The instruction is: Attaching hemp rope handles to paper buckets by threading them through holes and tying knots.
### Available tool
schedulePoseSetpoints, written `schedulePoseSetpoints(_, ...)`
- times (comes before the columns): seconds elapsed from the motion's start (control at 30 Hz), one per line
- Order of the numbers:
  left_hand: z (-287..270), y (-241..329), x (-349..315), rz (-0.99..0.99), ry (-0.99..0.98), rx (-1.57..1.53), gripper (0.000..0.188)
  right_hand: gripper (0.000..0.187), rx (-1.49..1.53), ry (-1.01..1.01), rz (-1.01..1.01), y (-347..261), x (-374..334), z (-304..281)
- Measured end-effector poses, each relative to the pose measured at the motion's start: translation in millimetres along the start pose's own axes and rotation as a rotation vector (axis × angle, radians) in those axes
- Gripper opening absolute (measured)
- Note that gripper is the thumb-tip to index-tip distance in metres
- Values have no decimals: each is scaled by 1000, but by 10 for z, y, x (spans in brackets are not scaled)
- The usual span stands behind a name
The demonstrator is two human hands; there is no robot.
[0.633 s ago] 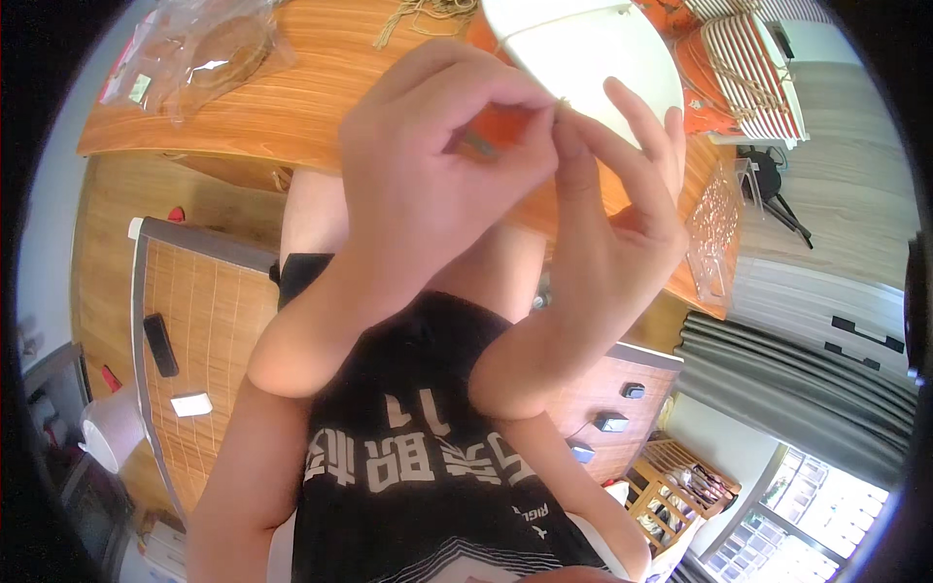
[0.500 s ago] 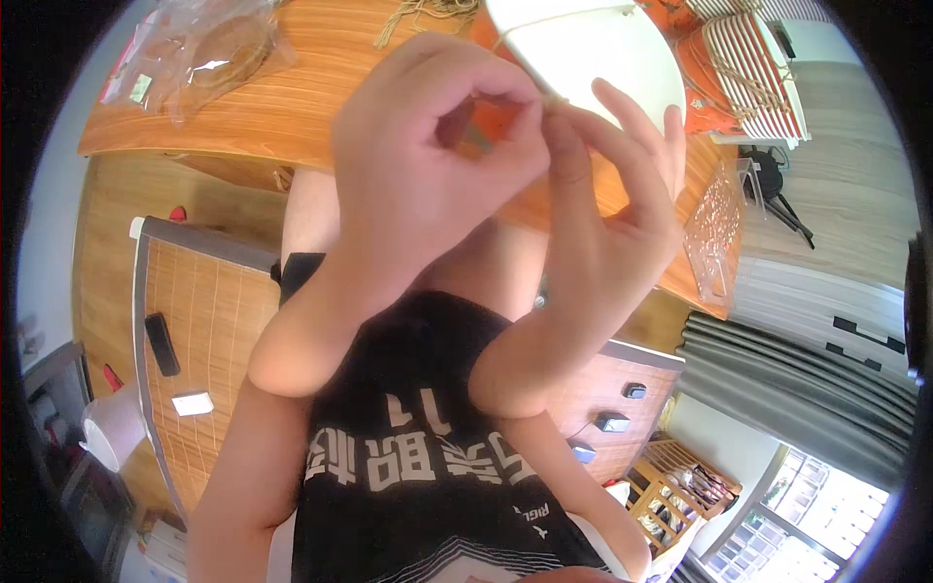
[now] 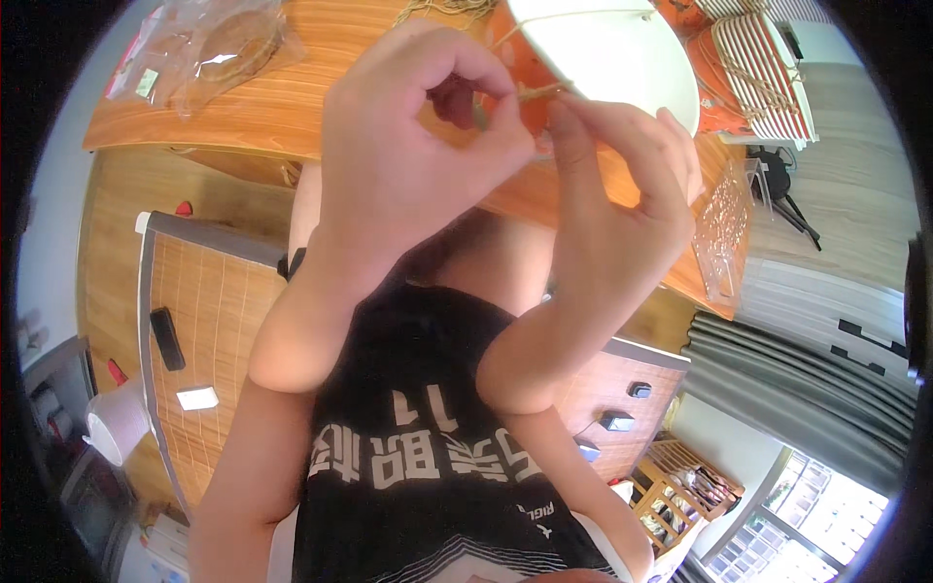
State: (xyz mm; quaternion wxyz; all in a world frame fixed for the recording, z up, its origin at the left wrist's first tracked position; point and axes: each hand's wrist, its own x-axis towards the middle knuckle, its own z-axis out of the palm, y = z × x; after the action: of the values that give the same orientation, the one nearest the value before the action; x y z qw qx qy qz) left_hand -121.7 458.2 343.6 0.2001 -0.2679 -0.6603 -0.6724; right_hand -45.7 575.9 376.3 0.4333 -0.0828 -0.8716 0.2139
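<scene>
A short stretch of tan twine (image 3: 544, 92) runs between my two hands over the table's near side. My left hand (image 3: 413, 160) is closed, thumb and index finger pinching the twine at one end of this stretch. On the other end, my right hand (image 3: 622, 170) pinches it between thumb and forefinger. Just beyond them is a white, round-edged object with orange sides (image 3: 612, 53), its far part cut off by the frame. A thin cord crosses its white face. My left hand partly hides the twine and the object's orange side.
A wooden table (image 3: 243, 126) spans the far side. Clear plastic packaging (image 3: 209, 53) lies at its left, loose twine (image 3: 452, 8) at the back. Ribbed white-and-orange pieces tied with cord (image 3: 758, 73) are at right, near a clear plastic sheet (image 3: 721, 233).
My hands have drawn slightly apart, so more twine shows between the fingertips. The right hand's other fingers have curled in. The whole view has shifted slightly.
</scene>
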Motion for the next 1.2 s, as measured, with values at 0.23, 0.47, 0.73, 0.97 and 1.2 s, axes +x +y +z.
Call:
schedulePoseSetpoints(0.23,-19,-14,9,22,-53,-52,14,11,62,3,25,110,20,-7)
schedulePoseSetpoints(0.47,-40,48,-14,-22,-92,-48,20,12,81,-8,-8,115,32,-24)
schedulePoseSetpoints(0.73,-14,69,23,46,-96,129,30,17,38,-9,63,39,30,-77)
schedulePoseSetpoints(0.97,-28,25,6,85,-72,131,26,25,-43,-49,-256,90,234,-145)
schedulePoseSetpoints(1.2,-18,17,38,172,-48,142,27,20,-75,-263,-568,84,490,-123)
